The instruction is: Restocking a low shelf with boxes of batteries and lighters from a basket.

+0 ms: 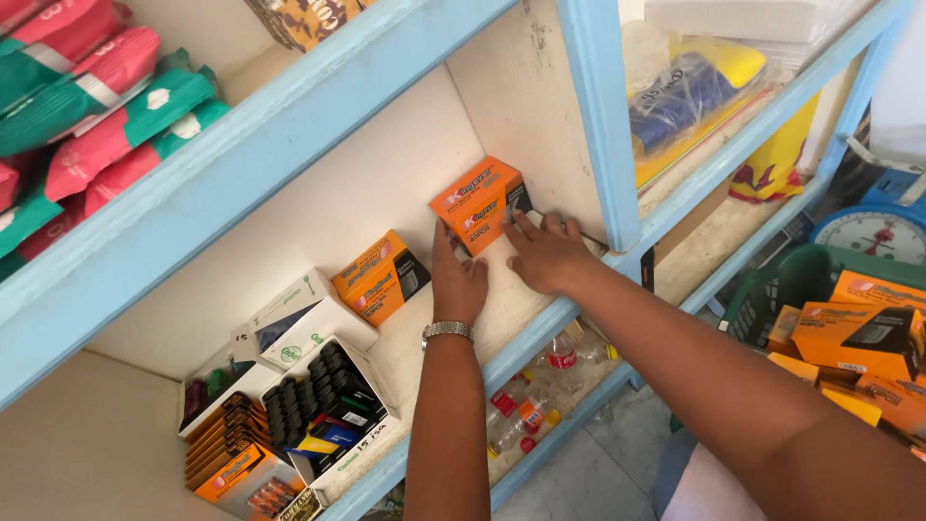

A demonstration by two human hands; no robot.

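An orange box (pixel 479 204) stands at the back right of the white shelf (pixel 405 362), against the shelf's side wall. My left hand (pixel 457 282) touches its lower left side with the thumb up; a silver watch sits on that wrist. My right hand (pixel 547 253) lies on the shelf with its fingers against the box's lower right corner. A second orange box (pixel 382 276) sits to the left, apart from both hands.
Left on the shelf are a white box (pixel 289 316), an open carton of lighters (pixel 328 400) and small orange packs (pixel 227 449). Red and green packets (pixel 92 106) fill the shelf above. Orange boxes (pixel 854 338) in a green basket and a scale (pixel 876 232) are at right.
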